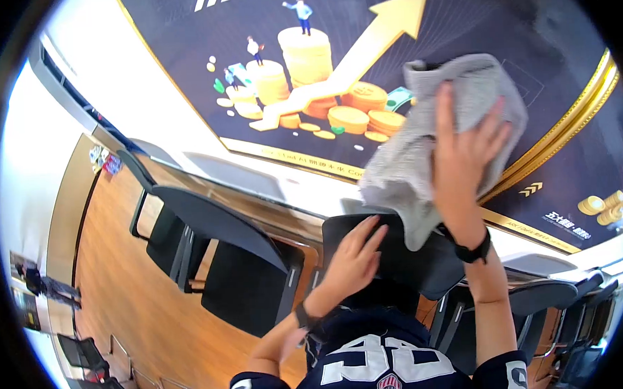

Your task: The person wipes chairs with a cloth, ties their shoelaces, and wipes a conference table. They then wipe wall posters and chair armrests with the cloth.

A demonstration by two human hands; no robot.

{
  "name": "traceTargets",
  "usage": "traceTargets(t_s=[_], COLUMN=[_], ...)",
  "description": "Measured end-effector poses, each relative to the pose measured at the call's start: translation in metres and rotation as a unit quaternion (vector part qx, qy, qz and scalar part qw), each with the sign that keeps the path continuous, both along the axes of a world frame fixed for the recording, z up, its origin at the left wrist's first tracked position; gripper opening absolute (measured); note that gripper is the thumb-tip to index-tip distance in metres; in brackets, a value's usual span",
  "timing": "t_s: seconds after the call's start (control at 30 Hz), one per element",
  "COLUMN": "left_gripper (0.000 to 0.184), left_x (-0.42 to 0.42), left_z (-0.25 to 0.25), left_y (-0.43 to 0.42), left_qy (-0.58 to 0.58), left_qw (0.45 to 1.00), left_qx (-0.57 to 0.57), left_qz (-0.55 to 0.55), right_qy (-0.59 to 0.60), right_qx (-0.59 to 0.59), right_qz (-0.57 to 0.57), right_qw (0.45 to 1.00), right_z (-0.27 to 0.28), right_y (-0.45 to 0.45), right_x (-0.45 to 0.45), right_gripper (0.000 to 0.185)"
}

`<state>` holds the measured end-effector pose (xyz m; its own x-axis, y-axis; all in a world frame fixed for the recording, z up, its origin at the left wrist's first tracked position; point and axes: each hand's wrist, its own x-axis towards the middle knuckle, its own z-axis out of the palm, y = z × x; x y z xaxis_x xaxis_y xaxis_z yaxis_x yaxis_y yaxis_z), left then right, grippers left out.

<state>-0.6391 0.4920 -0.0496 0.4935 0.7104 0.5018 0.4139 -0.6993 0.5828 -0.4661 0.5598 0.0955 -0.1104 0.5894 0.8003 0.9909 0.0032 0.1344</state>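
Observation:
A grey cloth (409, 146) lies bunched against a dark poster (360, 28) printed with gold coins and a rising arrow. My right hand (464, 148) presses flat on the cloth with its fingers spread, and a dark band is round the wrist. Lower down, my left hand (355, 258) is held over a black chair back (410, 259), its fingers apart and nothing in it. Whether the left fingertips touch the chair cannot be made out. One corner of the cloth hangs down over the chair back.
Black chairs (243, 286) stand at the left along the white edge below the poster, with more chairs (541, 296) at the right. A gold-trimmed band (563, 131) crosses the poster's right part. Far left, a person (50, 286) is on the wooden floor (114, 242).

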Motion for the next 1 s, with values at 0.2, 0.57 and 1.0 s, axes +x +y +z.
traceTargets(t_s=[0.2,0.57,1.0], left_gripper=[0.075,0.064,0.05], left_x=[0.064,-0.027,-0.069], left_z=[-0.016,-0.01,-0.104], left_y=[0.056,0.198,0.153], left_qy=[-0.015,-0.232,-0.194], left_qw=[0.999,0.892,0.904], left_qx=[-0.003,0.062,-0.063], left_qz=[0.042,0.383,0.375], right_qy=[0.05,0.086,0.102], right_qx=[0.0,-0.005,-0.11], right_qz=[0.148,0.313,0.407], right_qw=[0.988,0.946,0.901], right_z=[0.024,0.048,-0.032], right_y=[0.029,0.092,0.104], right_x=[-0.069,-0.194,-0.233], right_gripper=[0.072,0.083,0.06])
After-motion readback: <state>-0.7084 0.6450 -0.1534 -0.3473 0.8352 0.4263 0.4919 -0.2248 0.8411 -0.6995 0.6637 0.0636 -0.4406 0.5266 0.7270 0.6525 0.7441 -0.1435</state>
